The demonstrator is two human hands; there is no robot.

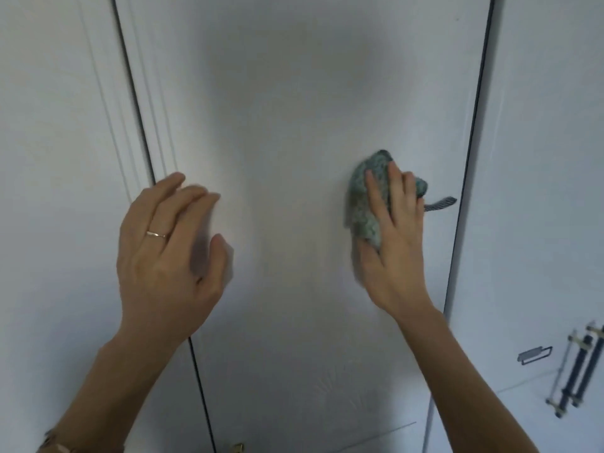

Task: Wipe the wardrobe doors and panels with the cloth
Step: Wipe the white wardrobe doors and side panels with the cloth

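Note:
A white wardrobe door [294,109] fills the middle of the view, with dark gaps along both of its sides. My right hand [392,243] presses a green-grey cloth [366,194] flat against the door's right half, fingers stretched over it. A dark striped tag [441,203] of the cloth sticks out to the right. My left hand [166,253], a ring on one finger, is raised at the door's left edge with relaxed fingers, holding nothing; whether it touches the surface I cannot tell.
Another white panel [58,158] with vertical grooves stands to the left. On the right is a further door [549,191] with dark bar handles [578,371] low down and a small metal fitting [534,355]. A brass piece [237,447] shows at the bottom edge.

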